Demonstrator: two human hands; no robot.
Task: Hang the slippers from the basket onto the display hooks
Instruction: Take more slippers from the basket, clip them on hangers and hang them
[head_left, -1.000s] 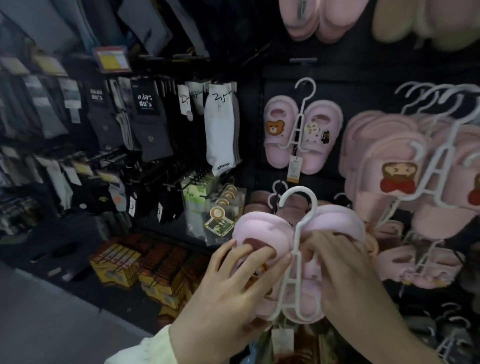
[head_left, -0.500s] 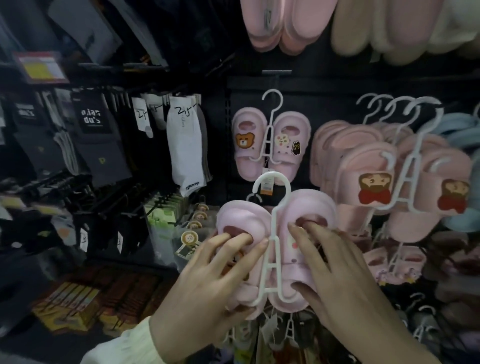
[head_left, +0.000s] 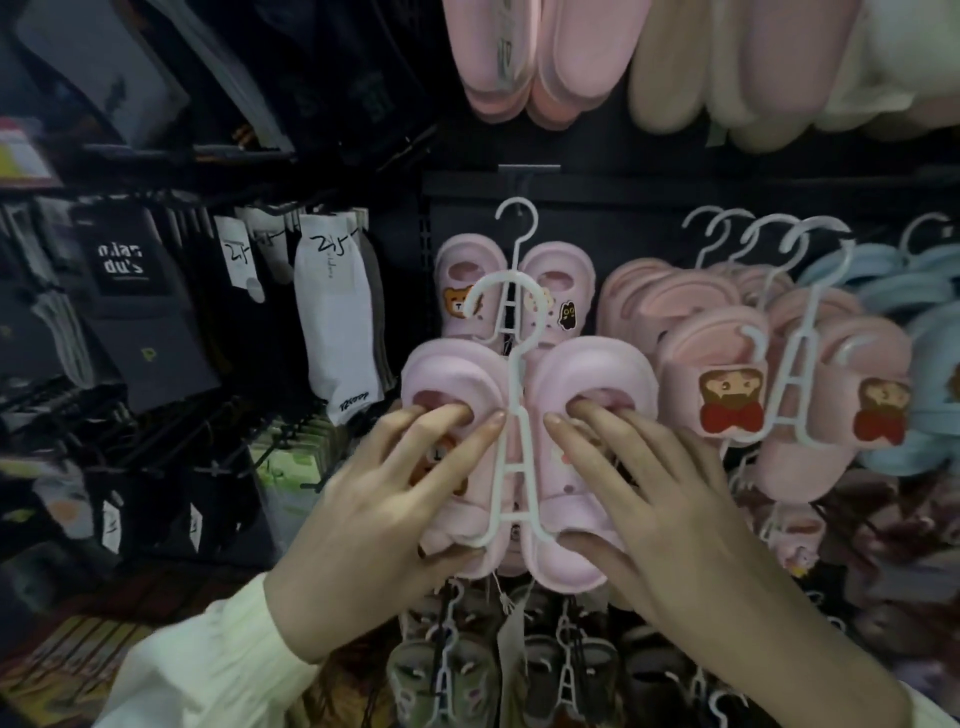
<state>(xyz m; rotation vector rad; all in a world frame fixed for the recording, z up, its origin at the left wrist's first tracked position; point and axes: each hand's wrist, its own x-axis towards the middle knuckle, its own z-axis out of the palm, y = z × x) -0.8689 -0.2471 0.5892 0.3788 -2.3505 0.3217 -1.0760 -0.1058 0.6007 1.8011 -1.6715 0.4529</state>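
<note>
hands: left hand (head_left: 384, 509) and right hand (head_left: 670, 509) are gripping pink slippers (head_left: 592, 364), fingers (head_left: 441, 421) in toe holes | place: hovering below display hook (head_left: 527, 169), overlapping bear pair (head_left: 467, 265) | risk: white hanger (head_left: 511, 466) is riding low, probably snagging that pair

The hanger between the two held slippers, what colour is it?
The hanger is white; head view.

My left hand (head_left: 374, 509) and right hand (head_left: 675, 514) both grip the pink pair (head_left: 592, 374). Straight ahead blocked: bear-charm pair (head_left: 467, 265) hangs on the peg (head_left: 521, 179), my hanger hook (head_left: 506, 276) overlapping it. Right side tight, doll-charm slippers (head_left: 727, 364) just beside. White sock (head_left: 332, 322) near on the left. Pink soles (head_left: 519, 57) overhang. Open room: bare dark panel (head_left: 613, 218) right of the peg.
</note>
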